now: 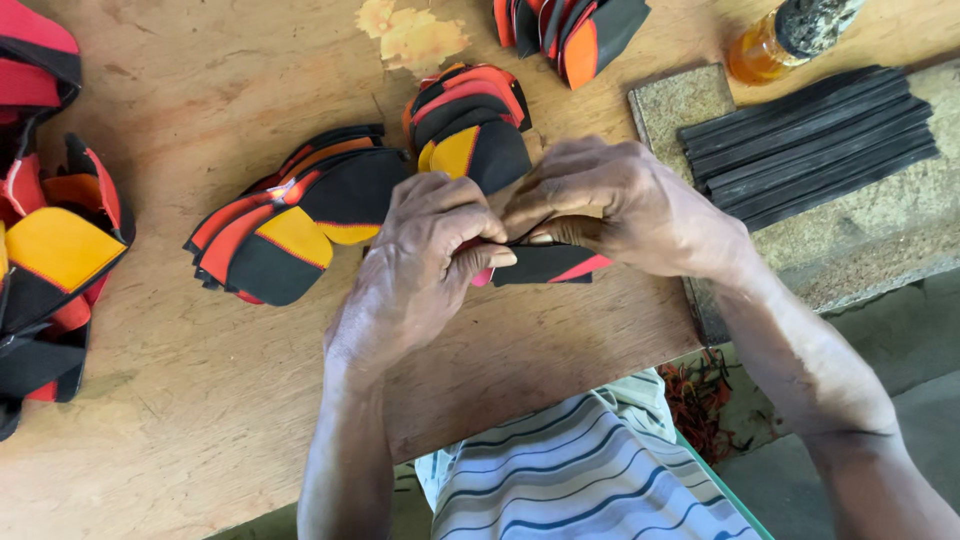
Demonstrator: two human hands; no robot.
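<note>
Fingers (pixel 470 235) of your left hand (pixel 420 265) and right hand (pixel 620 205) pinched a flat black-and-red fabric piece (pixel 550 263) on the rough wooden table (pixel 180 400).

Both forearms are seen from above, bare, and they are brought together toward the middle. The left hand (pixel 425 255) is held with its back turned upward; its fingers (pixel 470 225) are curled tightly and the thumb is pressed against them in a pinch. The right hand (pixel 625 205) is placed just beside it, also with the back upward, and its fingertips are bent down and pointed toward the left hand. The two hands are touching at the fingertips. The right forearm is stretched out more to the side, while the left forearm is kept closer to the body.
</note>
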